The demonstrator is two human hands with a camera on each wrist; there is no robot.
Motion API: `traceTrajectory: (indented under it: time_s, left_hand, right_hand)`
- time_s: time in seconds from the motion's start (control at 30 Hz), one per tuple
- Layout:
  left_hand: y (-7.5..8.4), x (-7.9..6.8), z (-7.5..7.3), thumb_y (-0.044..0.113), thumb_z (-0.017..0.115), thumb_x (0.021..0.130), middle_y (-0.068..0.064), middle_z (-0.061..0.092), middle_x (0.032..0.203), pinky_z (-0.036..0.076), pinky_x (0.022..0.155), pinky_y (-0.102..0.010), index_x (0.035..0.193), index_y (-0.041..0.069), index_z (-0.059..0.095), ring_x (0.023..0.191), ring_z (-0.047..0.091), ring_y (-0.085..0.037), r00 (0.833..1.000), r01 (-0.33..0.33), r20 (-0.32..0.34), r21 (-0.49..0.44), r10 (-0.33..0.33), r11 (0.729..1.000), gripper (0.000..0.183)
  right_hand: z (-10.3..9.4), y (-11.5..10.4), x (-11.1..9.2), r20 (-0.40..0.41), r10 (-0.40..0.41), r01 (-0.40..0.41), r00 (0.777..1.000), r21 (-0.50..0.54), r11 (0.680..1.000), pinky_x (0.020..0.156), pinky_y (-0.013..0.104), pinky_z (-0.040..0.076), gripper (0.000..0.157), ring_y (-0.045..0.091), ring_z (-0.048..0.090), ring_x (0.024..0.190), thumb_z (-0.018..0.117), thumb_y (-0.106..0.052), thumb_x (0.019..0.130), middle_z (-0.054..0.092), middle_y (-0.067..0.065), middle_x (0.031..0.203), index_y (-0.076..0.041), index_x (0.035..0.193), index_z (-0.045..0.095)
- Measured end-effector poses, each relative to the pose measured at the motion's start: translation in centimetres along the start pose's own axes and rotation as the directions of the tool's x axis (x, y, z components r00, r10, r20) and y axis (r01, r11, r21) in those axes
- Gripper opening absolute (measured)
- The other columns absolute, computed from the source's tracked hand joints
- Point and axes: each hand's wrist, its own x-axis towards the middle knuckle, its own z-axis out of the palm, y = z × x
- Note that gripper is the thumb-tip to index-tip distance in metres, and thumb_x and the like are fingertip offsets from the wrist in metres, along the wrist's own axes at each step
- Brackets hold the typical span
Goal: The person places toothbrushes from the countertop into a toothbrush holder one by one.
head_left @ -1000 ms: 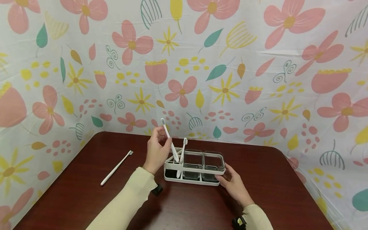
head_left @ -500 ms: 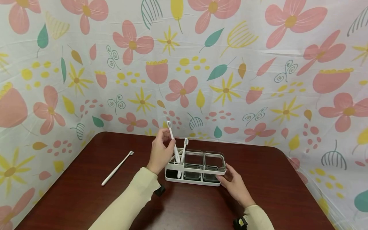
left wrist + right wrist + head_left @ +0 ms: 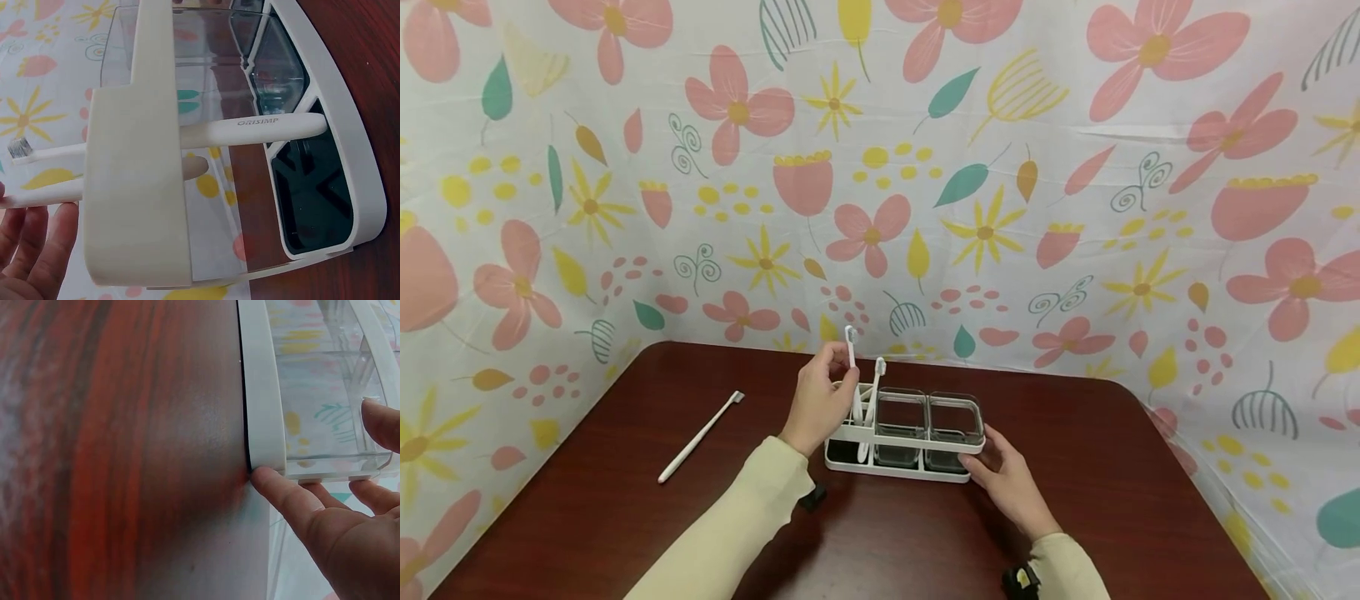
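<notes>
My left hand (image 3: 820,398) pinches a white toothbrush (image 3: 47,195) bristles-up over the left compartment of a white toothbrush holder (image 3: 902,438). In the left wrist view the brush's handle end (image 3: 198,167) pokes just past the holder's upper rail, above the dark base. Beside it, a second white toothbrush (image 3: 256,129) leans in the holder, its handle end down at the base. At the holder's right end, my right hand (image 3: 1011,483) grips the frame, thumb in front and fingers around the end. A third white toothbrush (image 3: 700,437) lies on the table at the left.
Two clear square cups, a left one (image 3: 901,410) and a right one (image 3: 956,412), sit in the holder. The dark red-brown table (image 3: 880,542) reaches back to a flower-printed cloth (image 3: 880,167) hanging behind and along the sides.
The toothbrush in my left hand has gone from tilted to nearly upright, and moved right and lower into the holder's left compartment. My right hand has stayed at the holder's end.
</notes>
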Motion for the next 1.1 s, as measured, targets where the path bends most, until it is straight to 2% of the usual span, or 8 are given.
traceTrajectory:
  time_s: [0.2,0.37,0.67,1.1]
  left_hand:
    - [-0.19,-0.2,0.42,0.004,0.061,0.094,0.0,0.062,0.091,0.052,0.064,-0.027,0.1,0.011,0.062,0.081,0.059,-0.013,0.999,-0.004,0.036,0.005,0.003,1.0,0.01]
    - [-0.6,-0.45,0.61,0.0,0.063,0.091,0.0,0.061,0.086,0.052,0.063,-0.027,0.098,0.01,0.063,0.077,0.059,-0.014,0.999,-0.003,0.036,0.004,0.003,1.0,0.013]
    - [-0.88,-0.54,0.62,-0.002,0.065,0.088,0.0,0.061,0.084,0.052,0.063,-0.027,0.098,0.007,0.065,0.073,0.059,-0.013,0.997,-0.004,0.079,0.046,0.0,0.999,0.014]
    - [-0.95,-0.52,0.27,0.006,0.066,0.091,0.004,0.063,0.084,0.052,0.066,-0.029,0.095,0.011,0.066,0.071,0.059,-0.011,0.986,0.062,0.148,0.117,-0.079,0.991,0.006]
  right_hand:
    - [-0.21,-0.08,-0.12,-0.014,0.009,-0.009,1.0,0.001,1.0,0.088,0.035,0.053,0.069,0.039,0.051,0.127,0.064,-0.006,0.096,0.048,0.029,0.139,0.0,0.153,0.027]
    - [-0.36,0.12,-0.14,-0.007,0.017,-0.018,1.0,-0.036,0.999,0.089,0.036,0.053,0.07,0.04,0.05,0.128,0.065,-0.009,0.096,0.048,0.028,0.14,-0.001,0.154,0.028]
    - [-0.13,0.33,-0.17,-0.027,0.004,-0.006,1.0,-0.063,0.998,0.088,0.036,0.053,0.068,0.041,0.052,0.126,0.066,-0.01,0.095,0.05,0.028,0.138,-0.001,0.152,0.03]
    - [0.08,-0.06,-0.03,-0.02,-0.02,0.019,1.0,-0.071,0.997,0.089,0.035,0.053,0.067,0.039,0.052,0.126,0.066,-0.009,0.095,0.051,0.028,0.137,0.0,0.152,0.031]
